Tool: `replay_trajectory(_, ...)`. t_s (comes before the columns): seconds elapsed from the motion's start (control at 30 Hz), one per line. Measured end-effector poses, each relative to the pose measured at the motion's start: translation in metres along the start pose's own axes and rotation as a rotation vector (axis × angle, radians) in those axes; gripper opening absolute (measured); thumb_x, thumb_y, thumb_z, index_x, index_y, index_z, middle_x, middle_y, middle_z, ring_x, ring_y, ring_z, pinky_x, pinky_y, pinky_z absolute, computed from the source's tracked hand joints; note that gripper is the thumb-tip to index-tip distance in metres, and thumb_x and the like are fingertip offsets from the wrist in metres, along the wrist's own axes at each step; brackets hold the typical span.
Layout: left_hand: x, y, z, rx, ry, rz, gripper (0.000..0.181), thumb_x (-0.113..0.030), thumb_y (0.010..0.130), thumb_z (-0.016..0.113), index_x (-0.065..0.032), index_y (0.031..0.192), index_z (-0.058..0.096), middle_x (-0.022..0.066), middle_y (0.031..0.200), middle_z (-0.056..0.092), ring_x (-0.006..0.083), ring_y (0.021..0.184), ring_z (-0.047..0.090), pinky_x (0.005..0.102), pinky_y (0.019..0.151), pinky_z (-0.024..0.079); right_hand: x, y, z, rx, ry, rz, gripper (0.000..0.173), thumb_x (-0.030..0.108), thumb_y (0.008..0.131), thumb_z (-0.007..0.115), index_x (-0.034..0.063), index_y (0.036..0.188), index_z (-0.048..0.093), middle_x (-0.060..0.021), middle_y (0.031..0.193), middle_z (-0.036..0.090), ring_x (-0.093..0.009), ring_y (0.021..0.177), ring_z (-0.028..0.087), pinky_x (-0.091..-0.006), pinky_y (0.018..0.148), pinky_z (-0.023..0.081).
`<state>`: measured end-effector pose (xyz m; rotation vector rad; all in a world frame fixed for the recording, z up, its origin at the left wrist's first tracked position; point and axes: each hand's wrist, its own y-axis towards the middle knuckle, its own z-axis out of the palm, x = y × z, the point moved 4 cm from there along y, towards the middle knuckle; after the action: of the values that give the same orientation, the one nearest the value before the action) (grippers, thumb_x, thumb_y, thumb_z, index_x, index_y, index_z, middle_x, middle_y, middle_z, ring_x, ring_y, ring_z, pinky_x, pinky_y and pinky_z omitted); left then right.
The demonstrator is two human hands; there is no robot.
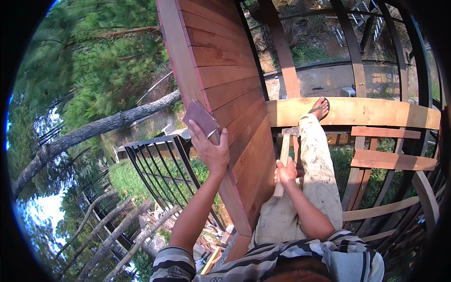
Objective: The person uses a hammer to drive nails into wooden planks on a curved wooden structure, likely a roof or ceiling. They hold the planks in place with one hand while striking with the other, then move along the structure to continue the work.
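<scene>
My left hand point(213, 148) presses a folded sheet of brown sandpaper point(200, 118) onto the narrow top board point(183, 75) that caps a wooden plank wall point(229, 83). Its fingers reach over the sheet, with the thumb on the wall side. In my right hand point(287, 171) is a hammer; the fist wraps the lower part of its wooden handle point(285, 148). The dark metal hammer head point(290, 132) points away from me, close beside my trouser leg point(319, 165).
My sandalled foot point(320, 108) rests on a pale plank point(370, 112) laid across open joists point(355, 49). Ground shows far below through the gaps. Short boards point(393, 160) lie at right. Beyond the wall are a black metal railing point(160, 155) and a leaning tree trunk point(116, 123).
</scene>
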<state>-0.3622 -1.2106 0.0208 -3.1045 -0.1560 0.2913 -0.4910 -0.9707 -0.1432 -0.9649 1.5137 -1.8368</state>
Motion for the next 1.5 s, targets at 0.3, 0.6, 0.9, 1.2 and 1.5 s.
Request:
replay_trajectory(0.3,0.003,0.002,0.003,0.034,0.010,-0.006,0.108,-0.031,0.082,0.081,-0.0048,0.165,0.018,0.0338,0.159,0.033,0.0535,0.142,0.037,0.0552,0.118,0.031,0.129,-0.013,-0.009,0.181,0.012,-0.089,0.025,0.022,0.105,0.060,0.0098,0.120,0.044,-0.0044,0.066,0.055,-0.015,0.045,0.053,-0.0321,0.040,0.046)
replay_trajectory(0.6,-0.002,0.008,-0.003,0.039,0.035,-0.005,0.108,-0.038,0.084,0.078,-0.0063,0.165,0.015,0.0351,0.158,0.032,0.0555,0.138,0.038,0.0580,0.114,0.034,0.192,-0.026,-0.034,0.139,0.169,-0.193,0.020,0.019,0.105,0.057,0.0099,0.119,0.046,-0.0026,0.065,0.052,-0.013,0.043,0.049,-0.0287,0.038,0.043)
replay_trajectory(0.9,-0.005,0.008,0.000,0.091,0.075,-0.032,0.108,-0.038,0.086,0.076,-0.0063,0.166,0.009,0.0361,0.159,0.027,0.0563,0.140,0.035,0.0582,0.116,0.032,0.217,0.024,-0.083,-0.073,0.278,-0.113,0.018,0.014,0.103,0.057,0.0109,0.117,0.046,-0.0018,0.066,0.050,-0.013,0.045,0.048,-0.0300,0.038,0.043)
replay_trajectory(1.2,-0.003,0.008,-0.004,0.156,0.099,-0.074,0.108,-0.040,0.088,0.073,-0.0010,0.165,0.008,0.0380,0.159,0.024,0.0573,0.141,0.033,0.0586,0.118,0.029,0.280,0.014,-0.058,-0.031,0.232,-0.180,0.018,0.017,0.103,0.056,0.0105,0.117,0.046,-0.0017,0.065,0.049,-0.012,0.044,0.049,-0.0297,0.037,0.043)
replay_trajectory(1.5,-0.013,0.042,-0.015,0.229,0.027,-0.014,0.100,-0.042,0.095,0.064,0.0061,0.163,0.009,0.0395,0.162,0.017,0.0556,0.150,0.022,0.0587,0.123,0.019,0.327,0.017,-0.005,0.049,0.098,-0.154,0.017,0.021,0.106,0.054,0.0092,0.116,0.046,-0.0013,0.065,0.049,-0.011,0.043,0.048,-0.0285,0.038,0.041)
